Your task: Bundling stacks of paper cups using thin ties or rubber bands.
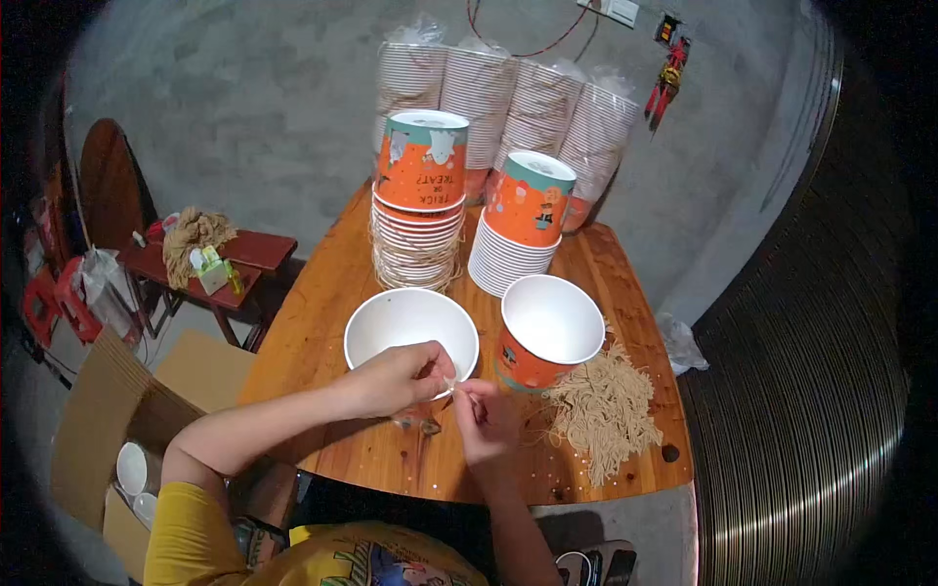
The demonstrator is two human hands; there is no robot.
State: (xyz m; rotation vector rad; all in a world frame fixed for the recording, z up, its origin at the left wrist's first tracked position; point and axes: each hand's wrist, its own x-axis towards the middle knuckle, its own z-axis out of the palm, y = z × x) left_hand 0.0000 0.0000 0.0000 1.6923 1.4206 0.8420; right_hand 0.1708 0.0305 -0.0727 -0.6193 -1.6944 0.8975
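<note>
A white-lined paper bucket point(386, 327) stands on the wooden table in front of me. Over its near rim, my left hand point(403, 379) is closed in a pinch. My right hand point(485, 422) is pinched too, its fingertips meeting the left ones at the rim's right side. Something small and pale shows between the fingertips, too small to make out. Right of this bucket stands a second, orange paper bucket point(552, 317), white inside and tilted slightly. A loose heap of beige cords point(606, 415) lies beside it, close to my right hand.
Behind are two stacks of upside-down orange buckets; the left stack point(418, 239) has cords hanging round it, the right stack point(513, 259) shows none. Several plastic-wrapped stacks point(479, 103) stand against the wall. A cardboard box point(98, 439) with white buckets sits left; a red bench point(220, 264) lies beyond.
</note>
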